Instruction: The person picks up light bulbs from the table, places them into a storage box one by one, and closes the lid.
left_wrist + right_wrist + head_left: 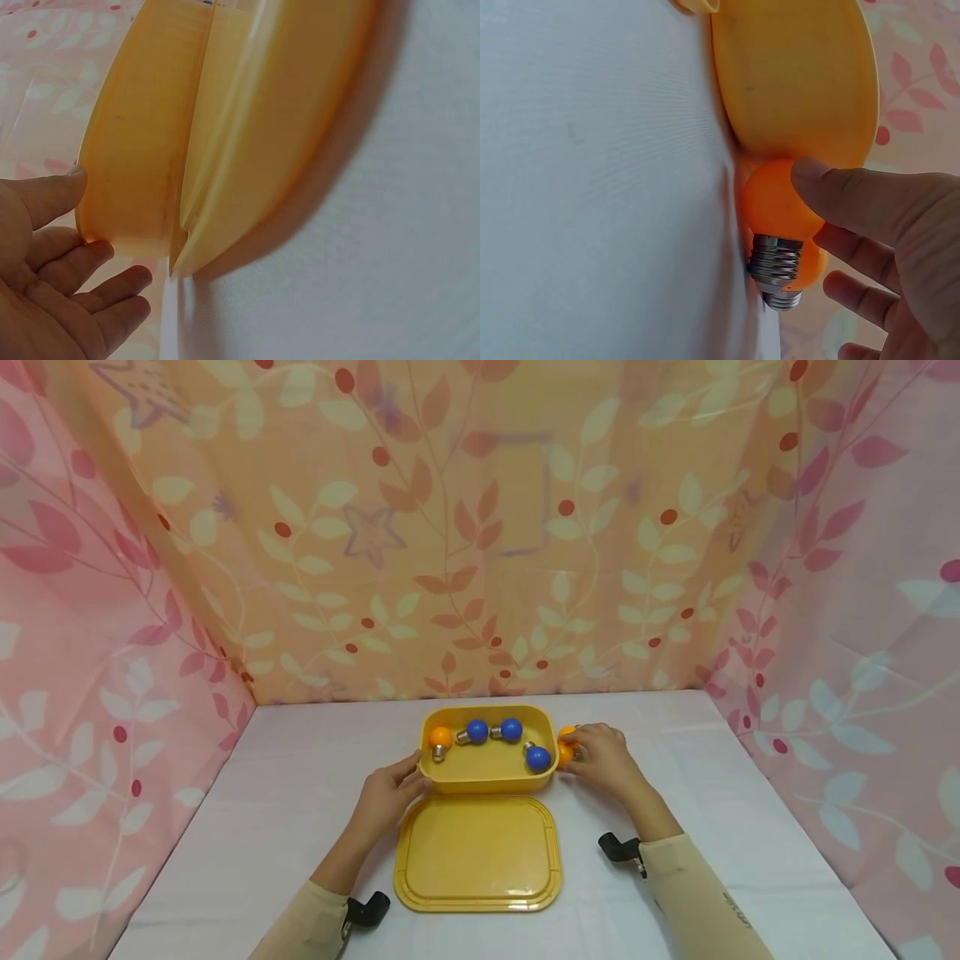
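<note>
A yellow plastic box [487, 785] stands on the white-covered table, holding several small light bulbs. Inside lie an orange bulb [440, 738] at the left and three blue bulbs, one blue bulb [537, 758] at the near right. My left hand [386, 797] touches the box's left end, thumb at the rim and fingertips beside the corner. Outside the right end, my right hand [606, 758] pinches an orange light bulb [776, 199] with a silver screw base, thumb on its globe. A second orange bulb [811, 264] shows behind it, partly hidden.
The yellow lid [478, 853] lies flat in front of the box, near its front wall. Patterned curtains [480, 543] hang behind and at both sides of the white table [262, 810]. A black wrist camera [619, 847] is strapped at the right sleeve.
</note>
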### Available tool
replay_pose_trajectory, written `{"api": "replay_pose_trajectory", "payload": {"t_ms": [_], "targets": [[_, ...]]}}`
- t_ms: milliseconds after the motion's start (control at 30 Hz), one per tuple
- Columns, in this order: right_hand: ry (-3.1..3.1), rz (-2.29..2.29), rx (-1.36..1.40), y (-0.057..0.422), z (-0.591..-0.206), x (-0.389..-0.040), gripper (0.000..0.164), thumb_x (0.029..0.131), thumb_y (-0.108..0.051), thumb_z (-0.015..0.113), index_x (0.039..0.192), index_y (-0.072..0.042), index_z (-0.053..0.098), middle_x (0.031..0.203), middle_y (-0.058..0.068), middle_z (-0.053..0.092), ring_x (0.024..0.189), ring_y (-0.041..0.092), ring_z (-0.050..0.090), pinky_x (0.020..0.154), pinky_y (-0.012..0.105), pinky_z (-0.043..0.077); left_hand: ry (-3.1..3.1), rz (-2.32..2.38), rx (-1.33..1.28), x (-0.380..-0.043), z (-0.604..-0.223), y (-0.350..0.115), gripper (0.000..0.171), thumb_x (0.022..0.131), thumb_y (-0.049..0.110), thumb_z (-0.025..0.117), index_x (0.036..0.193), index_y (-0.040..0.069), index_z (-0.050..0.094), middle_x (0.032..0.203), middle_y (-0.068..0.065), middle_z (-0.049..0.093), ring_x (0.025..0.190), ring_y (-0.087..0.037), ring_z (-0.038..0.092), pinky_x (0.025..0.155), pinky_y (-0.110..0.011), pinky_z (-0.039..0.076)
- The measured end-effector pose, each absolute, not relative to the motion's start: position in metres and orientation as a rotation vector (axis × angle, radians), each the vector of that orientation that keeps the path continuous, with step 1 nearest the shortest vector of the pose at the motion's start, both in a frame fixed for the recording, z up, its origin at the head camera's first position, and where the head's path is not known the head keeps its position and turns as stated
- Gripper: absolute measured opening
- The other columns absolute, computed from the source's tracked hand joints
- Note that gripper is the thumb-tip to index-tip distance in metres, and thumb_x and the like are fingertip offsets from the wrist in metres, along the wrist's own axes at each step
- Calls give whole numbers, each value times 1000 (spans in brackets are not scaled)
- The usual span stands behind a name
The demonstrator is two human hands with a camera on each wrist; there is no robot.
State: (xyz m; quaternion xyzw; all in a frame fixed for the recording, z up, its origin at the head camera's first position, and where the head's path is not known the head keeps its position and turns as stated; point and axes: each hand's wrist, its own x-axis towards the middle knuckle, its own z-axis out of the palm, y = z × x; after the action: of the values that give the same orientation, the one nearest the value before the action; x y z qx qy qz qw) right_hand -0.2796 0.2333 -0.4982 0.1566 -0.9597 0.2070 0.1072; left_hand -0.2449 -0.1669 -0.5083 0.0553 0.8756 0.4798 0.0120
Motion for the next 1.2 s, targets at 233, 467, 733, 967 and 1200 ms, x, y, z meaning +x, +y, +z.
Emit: {"api": "replay_pose_trajectory", "payload": {"t_ms": [233, 467, 733, 967, 1200], "targets": [[-2834, 494, 440, 231, -509, -282, 49, 78, -38, 89, 119, -16, 76, 123, 9, 72, 122, 36, 57, 107, 64, 32, 2723, 1500, 180, -244, -509, -169, 61, 95, 36, 75, 151, 25, 52, 147, -6, 59, 140, -31, 51, 114, -54, 43], [-2828, 485, 445, 226, -513, -280, 49, 75, -39, 91, 117, -18, 76, 123, 7, 72, 119, 33, 57, 111, 63, 28, 2730, 1507, 175, -241, -512, -171, 61, 95, 36, 75, 151, 24, 53, 145, -5, 60, 140, -31, 51, 114, -53, 43], [-2822, 487, 431, 227, -507, -276, 48, 73, -36, 93, 114, -17, 77, 121, 5, 73, 118, 31, 57, 112, 62, 27, 2731, 1510, 183, -242, -511, -168, 61, 95, 36, 75, 151, 24, 53, 145, -6, 61, 140, -30, 52, 113, -53, 44], [-2850, 541, 432, 233, -500, -271, 47, 74, -33, 92, 115, -13, 77, 119, 9, 73, 118, 34, 56, 110, 62, 28, 2729, 1465, 195, -241, -512, -168, 61, 96, 36, 73, 152, 24, 51, 147, -5, 59, 141, -31, 50, 114, -54, 43], [-2836, 612, 433, 244, -484, -275, 46, 78, -29, 88, 118, -10, 76, 118, 11, 73, 121, 35, 55, 111, 62, 27, 2736, 1475, 203, -245, -509, -169, 62, 95, 37, 74, 152, 26, 51, 147, -4, 60, 141, -31, 50, 114, -55, 43]]}}
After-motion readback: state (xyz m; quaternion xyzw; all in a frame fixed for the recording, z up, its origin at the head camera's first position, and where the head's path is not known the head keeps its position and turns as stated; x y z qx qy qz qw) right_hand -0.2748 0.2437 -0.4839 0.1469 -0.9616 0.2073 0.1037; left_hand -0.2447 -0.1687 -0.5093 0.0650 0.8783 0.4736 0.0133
